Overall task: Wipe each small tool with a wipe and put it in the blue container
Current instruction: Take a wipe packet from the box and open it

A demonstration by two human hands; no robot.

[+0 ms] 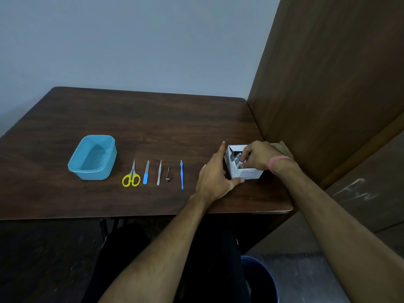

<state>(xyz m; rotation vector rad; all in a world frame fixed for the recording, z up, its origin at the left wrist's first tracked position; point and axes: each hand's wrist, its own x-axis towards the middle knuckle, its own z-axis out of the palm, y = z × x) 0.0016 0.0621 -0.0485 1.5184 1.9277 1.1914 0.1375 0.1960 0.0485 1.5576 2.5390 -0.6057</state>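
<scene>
- One dark wood-grain table [135, 119] fills the middle of the view, its far edge against a pale grey wall [131, 40]; a brown wooden panel [328, 84] stands along its right side.
- One dark blue bin [260, 278] sits on the floor below the table's near right corner.
- One blue container [93, 157] stands on the left part of the table, open at the top, with nothing visible inside.
- One small white box [246, 172] sits near the table's right edge, its top open and crumpled white wipes [237, 159] showing inside.
- Two bare hands are at the box. The left hand [215, 172] lies against the box's left side, fingers straight along its wall and thumb at its near corner. The right hand [259, 157], with a pink band [278, 164] at the wrist, reaches into the open top, and its curled fingertips pinch a wipe.
- Five small tools lie in one row between the container and the left hand, each apart from its neighbour and from both hands: yellow-handled scissors [131, 177] just beside the container, a blue-handled file [146, 173], metal tweezers [159, 173], a small dark pointed tool [168, 174] and a thin blue stick tool [181, 174] nearest the left hand.
</scene>
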